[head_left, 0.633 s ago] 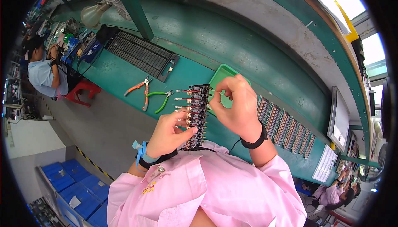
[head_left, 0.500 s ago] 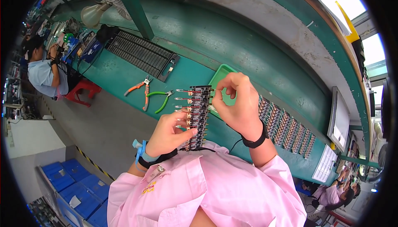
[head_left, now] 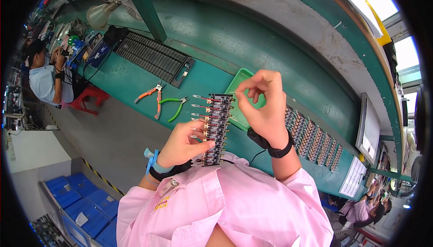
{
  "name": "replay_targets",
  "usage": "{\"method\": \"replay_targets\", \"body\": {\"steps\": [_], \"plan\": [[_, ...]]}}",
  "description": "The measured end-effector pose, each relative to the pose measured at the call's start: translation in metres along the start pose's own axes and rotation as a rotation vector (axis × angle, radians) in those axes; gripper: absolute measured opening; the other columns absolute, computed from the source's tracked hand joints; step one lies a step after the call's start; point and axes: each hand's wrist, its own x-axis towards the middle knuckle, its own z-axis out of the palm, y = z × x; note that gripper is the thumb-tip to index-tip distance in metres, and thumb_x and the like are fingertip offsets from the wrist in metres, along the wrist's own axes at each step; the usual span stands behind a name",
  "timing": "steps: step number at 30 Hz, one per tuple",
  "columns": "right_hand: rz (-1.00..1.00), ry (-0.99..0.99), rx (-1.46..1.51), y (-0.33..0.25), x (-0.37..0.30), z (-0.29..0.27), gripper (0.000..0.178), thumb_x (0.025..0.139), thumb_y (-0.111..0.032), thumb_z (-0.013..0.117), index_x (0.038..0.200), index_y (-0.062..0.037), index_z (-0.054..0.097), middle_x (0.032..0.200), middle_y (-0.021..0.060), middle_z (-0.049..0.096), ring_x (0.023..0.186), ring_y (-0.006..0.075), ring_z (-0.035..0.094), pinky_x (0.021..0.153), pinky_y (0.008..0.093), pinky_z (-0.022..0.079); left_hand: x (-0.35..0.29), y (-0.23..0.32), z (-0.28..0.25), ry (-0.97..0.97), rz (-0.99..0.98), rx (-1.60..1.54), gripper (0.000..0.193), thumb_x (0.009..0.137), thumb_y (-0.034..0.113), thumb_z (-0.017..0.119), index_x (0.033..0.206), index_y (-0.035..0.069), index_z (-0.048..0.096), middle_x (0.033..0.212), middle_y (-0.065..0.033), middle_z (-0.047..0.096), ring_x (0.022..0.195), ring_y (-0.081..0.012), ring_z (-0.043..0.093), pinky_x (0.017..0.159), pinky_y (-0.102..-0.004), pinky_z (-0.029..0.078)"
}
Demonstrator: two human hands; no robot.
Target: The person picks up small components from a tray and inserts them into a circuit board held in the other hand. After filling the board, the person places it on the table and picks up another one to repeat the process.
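Note:
In front of my chest, my left hand [head_left: 182,144] grips a long black strip-shaped holder [head_left: 219,121], thumb on top and fingers beneath. Small parts line the holder, with red and black wires and clear tips sticking out to the left and small brass-coloured ends on the right. My right hand [head_left: 266,107] is at the holder's far end, thumb and forefinger pinching a thin, pale, wire-like piece [head_left: 234,92]. That piece reaches toward the holder's top right corner; whether they touch I cannot tell. Behind and below the right hand lies a green tray [head_left: 235,83], partly hidden.
On the green bench lie orange-handled pliers [head_left: 158,99], green-handled cutters [head_left: 177,106] and a black slotted rack [head_left: 153,58]. Rows of small parts [head_left: 313,139] fill the right side, near a white sheet [head_left: 354,177]. A co-worker [head_left: 47,77] sits at the far left; blue bins [head_left: 85,206] stand lower left.
My right hand has shifted slightly right and up, away from the holder's edge, and the thin piece now shows between its fingertips. The left hand and holder stay nearly in place.

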Motion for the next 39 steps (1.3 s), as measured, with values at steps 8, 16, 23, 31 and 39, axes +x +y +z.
{"method": "replay_targets", "body": {"steps": [8,16,23,31,39], "plan": [[-0.014,-0.016,0.003,-0.005,-0.01,-0.002,0.037,0.064,0.007,0.062,0.09,-0.0044,0.037,0.071,0.0043,0.059,0.054,0.0081,0.046,0.05,0.0201,0.038,-0.002,0.001,0.001,0.06,-0.004,-0.173,0.032,0.073,-0.001,0.061,0.104,-0.001,0.053,0.093,-0.0031,0.057,0.079,-0.0084,0.055,0.064,-0.0219,0.047],[-0.168,-0.047,-0.116,-0.006,-0.013,0.006,0.038,0.061,0.008,0.063,0.088,-0.0047,0.04,0.069,0.0027,0.057,0.052,0.0091,0.045,0.048,0.021,0.039,-0.003,0.003,0.004,0.071,-0.005,-0.179,0.032,0.073,-0.002,0.061,0.104,-0.001,0.053,0.094,-0.0038,0.057,0.078,-0.0094,0.055,0.065,-0.0227,0.047],[-0.218,-0.046,-0.17,-0.006,-0.013,0.008,0.038,0.06,0.008,0.063,0.087,-0.0048,0.041,0.068,0.0024,0.055,0.051,0.0103,0.044,0.047,0.0218,0.039,-0.004,0.001,0.005,0.076,0.019,-0.158,0.031,0.073,-0.003,0.061,0.103,-0.001,0.054,0.096,-0.0049,0.056,0.079,-0.0101,0.055,0.063,-0.0225,0.047],[-0.373,-0.036,-0.235,-0.004,-0.012,0.012,0.039,0.057,0.011,0.061,0.087,-0.0035,0.041,0.066,0.0039,0.053,0.049,0.0152,0.043,0.044,0.0253,0.036,-0.004,0.003,0.006,0.083,0.018,-0.085,0.03,0.073,-0.006,0.058,0.102,-0.002,0.051,0.095,-0.0049,0.057,0.085,-0.0119,0.056,0.067,-0.0247,0.051],[-0.376,-0.053,-0.252,-0.004,-0.012,0.013,0.039,0.055,0.011,0.061,0.086,-0.0033,0.041,0.066,0.004,0.052,0.049,0.0165,0.043,0.044,0.0263,0.036,-0.004,0.003,0.007,0.091,0.01,-0.074,0.029,0.073,-0.006,0.059,0.101,-0.003,0.051,0.095,-0.0055,0.056,0.085,-0.0122,0.056,0.066,-0.0245,0.051]]}}
